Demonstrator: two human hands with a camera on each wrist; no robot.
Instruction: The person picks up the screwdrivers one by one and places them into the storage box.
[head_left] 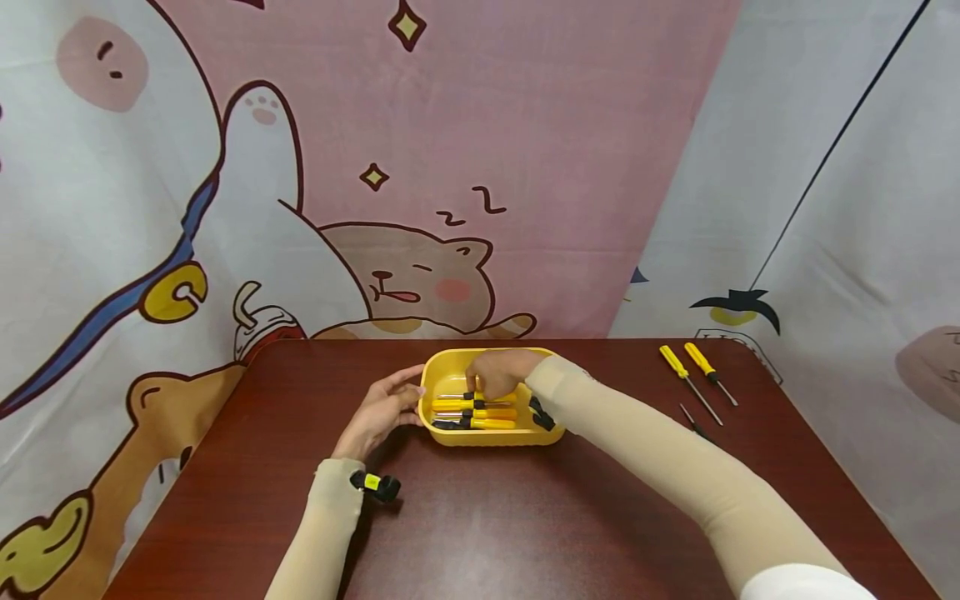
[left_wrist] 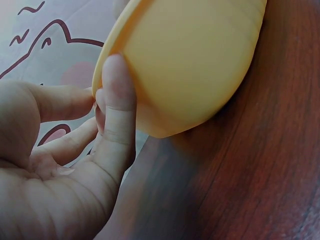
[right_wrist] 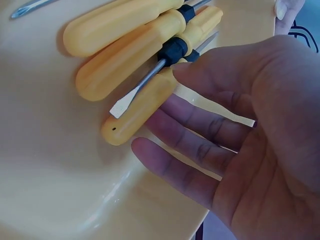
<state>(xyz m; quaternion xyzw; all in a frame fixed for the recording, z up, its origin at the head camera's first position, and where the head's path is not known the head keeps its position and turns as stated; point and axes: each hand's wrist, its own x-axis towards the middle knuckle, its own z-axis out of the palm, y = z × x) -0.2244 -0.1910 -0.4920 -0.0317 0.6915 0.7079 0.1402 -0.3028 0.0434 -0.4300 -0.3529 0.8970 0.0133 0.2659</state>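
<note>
A yellow plastic bin (head_left: pixel 517 438) stands on the table with several yellow-handled screwdrivers (head_left: pixel 491 424) laid side by side in it. With thumb and fingers my left hand (head_left: pixel 382 408) grips the bin's left end at the rim. My right hand (head_left: pixel 504 373) reaches down inside, toward the bin's far side. In the right wrist view its thumb and fingers are around a screwdriver (right_wrist: pixel 142 107) at the edge of the row, the thumb tip near a black collar. A flat blade (right_wrist: pixel 125 102) from the neighbouring screwdriver lies over that handle.
Two yellow-handled screwdrivers (head_left: pixel 673 361) lie at the back right of the table (head_left: pixel 480 517). Nearer, a metal shaft (head_left: pixel 687 413) shows beside the right forearm, which hides the rest of it. A printed cloth (head_left: pixel 570 167) hangs behind the table's back edge.
</note>
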